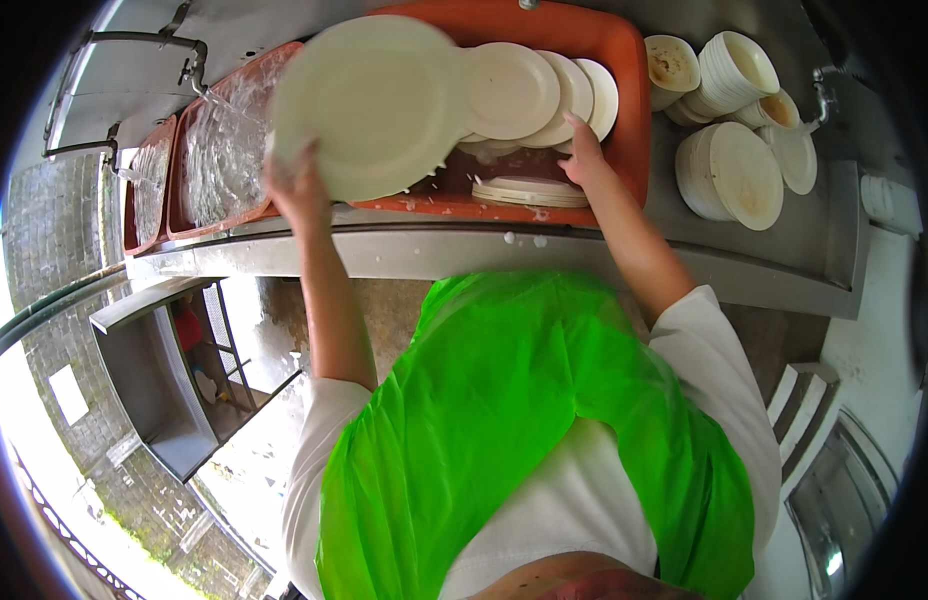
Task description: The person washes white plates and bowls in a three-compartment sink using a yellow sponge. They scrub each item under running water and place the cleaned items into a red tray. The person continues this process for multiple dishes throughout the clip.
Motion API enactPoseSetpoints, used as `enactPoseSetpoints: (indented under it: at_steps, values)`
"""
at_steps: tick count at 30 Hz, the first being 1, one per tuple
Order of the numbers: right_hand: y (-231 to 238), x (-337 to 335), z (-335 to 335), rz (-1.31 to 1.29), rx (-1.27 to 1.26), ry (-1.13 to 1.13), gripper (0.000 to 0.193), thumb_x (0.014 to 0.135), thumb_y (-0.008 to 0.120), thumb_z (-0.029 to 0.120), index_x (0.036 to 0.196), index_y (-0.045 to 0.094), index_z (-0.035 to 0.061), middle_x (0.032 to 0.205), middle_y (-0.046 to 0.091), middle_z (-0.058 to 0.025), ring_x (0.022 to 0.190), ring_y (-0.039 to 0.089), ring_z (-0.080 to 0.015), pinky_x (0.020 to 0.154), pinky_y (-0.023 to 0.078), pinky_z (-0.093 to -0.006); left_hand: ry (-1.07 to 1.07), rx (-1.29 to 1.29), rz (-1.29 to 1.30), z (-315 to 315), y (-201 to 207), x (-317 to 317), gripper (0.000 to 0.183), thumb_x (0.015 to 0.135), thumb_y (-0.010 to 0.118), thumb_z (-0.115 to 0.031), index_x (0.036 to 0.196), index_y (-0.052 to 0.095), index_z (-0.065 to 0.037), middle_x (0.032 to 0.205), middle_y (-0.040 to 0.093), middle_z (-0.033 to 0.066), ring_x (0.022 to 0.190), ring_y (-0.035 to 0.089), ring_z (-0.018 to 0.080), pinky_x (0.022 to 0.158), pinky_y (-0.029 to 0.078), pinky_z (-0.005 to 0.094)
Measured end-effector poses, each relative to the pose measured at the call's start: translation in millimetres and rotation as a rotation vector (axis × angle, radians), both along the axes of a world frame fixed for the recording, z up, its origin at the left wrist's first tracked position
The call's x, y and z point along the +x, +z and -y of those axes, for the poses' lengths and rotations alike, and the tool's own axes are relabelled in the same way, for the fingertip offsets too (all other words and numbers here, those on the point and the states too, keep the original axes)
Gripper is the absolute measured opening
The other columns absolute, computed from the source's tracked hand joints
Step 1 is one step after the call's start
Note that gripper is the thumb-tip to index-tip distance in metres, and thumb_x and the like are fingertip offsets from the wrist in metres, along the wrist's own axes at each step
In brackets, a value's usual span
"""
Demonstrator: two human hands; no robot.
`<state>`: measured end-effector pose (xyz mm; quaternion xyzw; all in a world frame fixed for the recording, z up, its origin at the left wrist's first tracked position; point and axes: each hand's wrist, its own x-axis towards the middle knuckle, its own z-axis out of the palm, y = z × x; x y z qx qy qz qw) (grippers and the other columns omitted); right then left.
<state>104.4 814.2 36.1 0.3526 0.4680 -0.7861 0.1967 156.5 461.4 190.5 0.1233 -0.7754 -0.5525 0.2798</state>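
My left hand (pixel 300 190) grips the lower left rim of a large pale plate (pixel 372 110), which is tilted up and slightly blurred above the left part of an orange-red tub (pixel 632 110). My right hand (pixel 582 152) is at the tub's right side, its visible fingers apart against the edges of overlapping white plates (pixel 511 92). The rest of its fingers are hard to make out. Just below and left of it, a low stack of plates (pixel 529 192) sits in the dark, foamy water.
Water runs from taps (pixel 196 75) into two more reddish tubs (pixel 224 160) on the left. Stacked, stained bowls (pixel 734 75) and plates (pixel 729 178) stand on the metal counter (pixel 834 220) at right. The counter's front edge (pixel 414 255) crosses before my green apron.
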Motion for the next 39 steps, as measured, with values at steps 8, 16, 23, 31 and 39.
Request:
enactPoseSetpoints:
  at_steps: [8, 16, 23, 31, 39]
  values:
    - [-90, -14, -27, 0.033, 0.697, -0.115, 0.051, 0.077, 0.063, 0.012, 0.124, 0.048, -0.0010, 0.131, 0.050, -0.0250, 0.120, 0.051, -0.0307, 0.096, 0.044, -0.0412, -0.355, 1.145, -0.149, 93, -60, 41, 0.034, 0.091, 0.055, -0.019, 0.120, 0.049, -0.004, 0.115, 0.054, 0.0135, 0.098, 0.055, 0.0255, 0.080, 0.047, 0.0373]
    - [-70, -1, -56, -0.125, 0.189, 0.096, 0.039, 0.075, 0.052, 0.004, 0.113, 0.051, -0.0039, 0.107, 0.058, -0.0199, 0.099, 0.062, -0.0340, 0.075, 0.058, -0.0484, -0.506, 0.944, 0.304, -64, -23, 10, 0.049, 0.079, 0.051, -0.005, 0.127, 0.045, -0.001, 0.117, 0.054, 0.0156, 0.100, 0.057, 0.0250, 0.086, 0.048, 0.0376]
    - [71, 146, -63, -0.376, 0.123, 0.008, 0.048, 0.081, 0.050, 0.007, 0.125, 0.042, -0.0107, 0.110, 0.059, -0.0196, 0.091, 0.067, -0.0306, 0.061, 0.063, -0.0386, -0.540, 0.003, 0.602, -149, -66, 11, 0.063, 0.093, 0.060, -0.026, 0.142, 0.036, 0.005, 0.116, 0.061, 0.0197, 0.101, 0.059, 0.0208, 0.092, 0.045, 0.0304]
    - [84, 180, -58, -0.518, -0.207, 0.114, 0.047, 0.078, 0.048, -0.002, 0.125, 0.045, -0.0071, 0.111, 0.060, -0.0130, 0.097, 0.063, -0.0274, 0.082, 0.057, -0.0468, -1.010, -0.455, 0.351, -258, -21, 30, 0.044, 0.084, 0.056, -0.013, 0.126, 0.054, -0.002, 0.127, 0.052, 0.0282, 0.107, 0.055, 0.0455, 0.094, 0.045, 0.0506]
    - [59, 175, -42, -0.668, -0.109, 0.142, 0.040, 0.074, 0.051, 0.000, 0.113, 0.057, -0.0010, 0.110, 0.062, -0.0150, 0.099, 0.062, -0.0327, 0.085, 0.051, -0.0427, -0.738, -1.064, -0.061, -161, -47, 3, 0.070, 0.085, 0.062, -0.024, 0.147, 0.034, -0.009, 0.153, 0.031, 0.0139, 0.140, 0.025, 0.0437, 0.112, 0.027, 0.0530]
